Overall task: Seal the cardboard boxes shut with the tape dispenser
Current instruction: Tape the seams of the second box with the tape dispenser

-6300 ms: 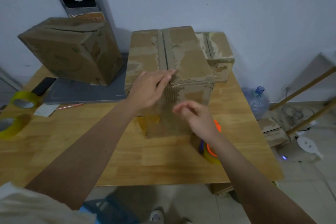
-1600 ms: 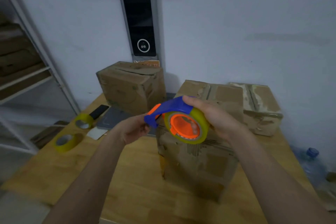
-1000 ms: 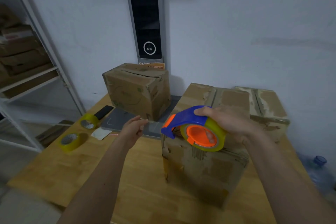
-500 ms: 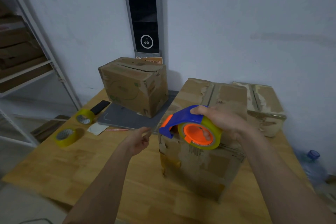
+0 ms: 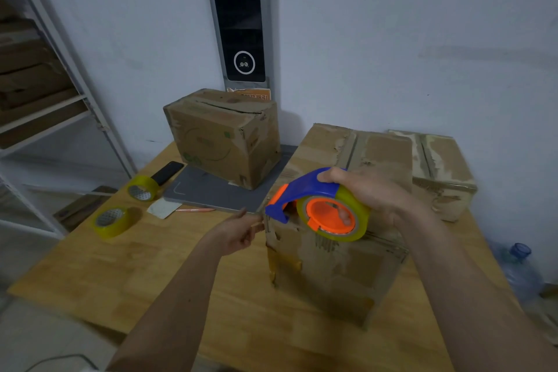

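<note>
At the far left of the wooden table we see two yellowish rolls of clear tape lying near a black phone, with a flat grey board just beyond them bearing a worn brown cardboard box by the wall. Our left hand comes next, its fingers curled and pinched at the near left corner of the large scuffed cardboard box in the middle; what it pinches is too thin for us to make out. Just to its right, our right hand grips the blue and orange tape dispenser from above, holding it over that box's near top edge, nose pointing toward the left hand. A smaller torn cardboard box sits behind at the right.
</note>
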